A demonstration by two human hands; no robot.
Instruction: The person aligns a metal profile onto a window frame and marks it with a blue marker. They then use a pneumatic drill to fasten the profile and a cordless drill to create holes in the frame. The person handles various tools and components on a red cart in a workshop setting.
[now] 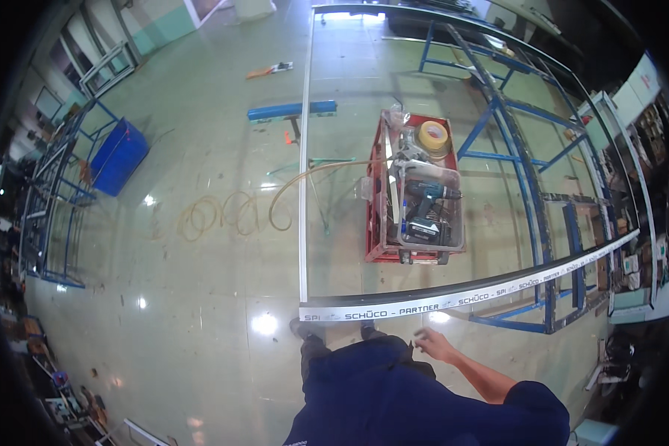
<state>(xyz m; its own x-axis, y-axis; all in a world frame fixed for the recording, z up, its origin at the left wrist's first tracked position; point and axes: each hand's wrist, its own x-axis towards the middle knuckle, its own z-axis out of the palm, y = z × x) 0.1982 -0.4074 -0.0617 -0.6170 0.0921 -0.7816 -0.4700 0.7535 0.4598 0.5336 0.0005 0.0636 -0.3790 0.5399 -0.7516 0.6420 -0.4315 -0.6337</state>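
Note:
My right hand (pixel 432 346) hangs near my hip at the lower middle, its fingers loosely bent and apart, with nothing I can make out in them. It is close to the front bar of a large rectangular window or door frame (pixel 379 313) but does not touch it. Printed white tape covers that bar. The frame rests on a blue metal stand (pixel 526 212) on the right. Through its opening a red crate (pixel 373 251) shows, with a clear plastic box (pixel 459 232), a cordless drill (pixel 425 210) and a tape roll (pixel 432 134) on top. My left hand is out of view.
A yellowish hose (pixel 276 215) lies in loops across the tiled floor and runs up to the crate. A long blue roll-shaped thing (pixel 291 111) is farther off. A blue bin (pixel 119 157) stands by metal racks at the left. Shelving lines the right side.

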